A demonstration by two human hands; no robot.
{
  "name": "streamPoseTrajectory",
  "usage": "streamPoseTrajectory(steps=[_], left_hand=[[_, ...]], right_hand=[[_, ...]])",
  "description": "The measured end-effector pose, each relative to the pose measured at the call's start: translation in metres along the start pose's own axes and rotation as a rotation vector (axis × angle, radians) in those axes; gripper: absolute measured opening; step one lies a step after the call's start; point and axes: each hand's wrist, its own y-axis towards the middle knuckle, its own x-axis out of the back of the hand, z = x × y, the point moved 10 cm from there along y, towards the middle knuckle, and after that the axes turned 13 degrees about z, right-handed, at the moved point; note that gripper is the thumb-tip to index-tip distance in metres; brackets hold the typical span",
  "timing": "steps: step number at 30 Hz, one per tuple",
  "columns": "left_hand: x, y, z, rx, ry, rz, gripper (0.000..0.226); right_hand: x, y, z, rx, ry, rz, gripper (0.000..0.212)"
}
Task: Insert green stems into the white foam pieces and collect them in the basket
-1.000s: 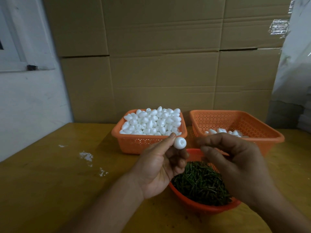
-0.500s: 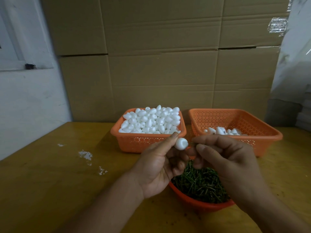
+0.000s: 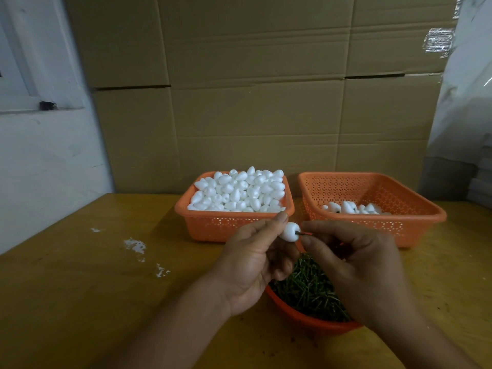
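My left hand [image 3: 254,259] pinches a white foam piece [image 3: 289,231] between thumb and fingers above the table. My right hand [image 3: 356,267] grips a thin green stem [image 3: 303,233] whose tip is stuck into the foam piece's right end. Below both hands sits an orange bowl [image 3: 306,316] full of green stems [image 3: 308,288]. Behind, the left orange basket [image 3: 213,222] is heaped with white foam pieces [image 3: 239,191]. The right orange basket [image 3: 415,222] holds a few foam pieces with stems [image 3: 351,208].
A yellow wooden table [image 3: 80,288] carries white foam crumbs [image 3: 135,246] at the left. Stacked cardboard boxes [image 3: 253,102] form a wall right behind the baskets. A white wall [image 3: 40,169] stands at the left and a plastic-wrapped stack [image 3: 466,115] at the right.
My right hand has come left to the foam piece, and the stem now sticks into it. The left hand has kept the foam piece almost still.
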Motion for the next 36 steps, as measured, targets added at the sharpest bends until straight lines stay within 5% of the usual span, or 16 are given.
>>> streamPoseTrajectory(steps=[5, 24, 36], left_hand=[[-0.001, -0.001, -0.005, -0.045, 0.057, -0.006, 0.025], [0.000, 0.000, -0.015, -0.203, 0.233, -0.006, 0.019], [-0.020, -0.011, -0.042, -0.353, 0.650, 0.001, 0.014]], right_hand=[[-0.002, -0.001, -0.002, -0.007, -0.051, 0.013, 0.005], [-0.008, 0.000, -0.008, -0.074, -0.069, 0.046, 0.007], [-0.010, -0.002, -0.006, -0.080, -0.023, 0.017, 0.011]])
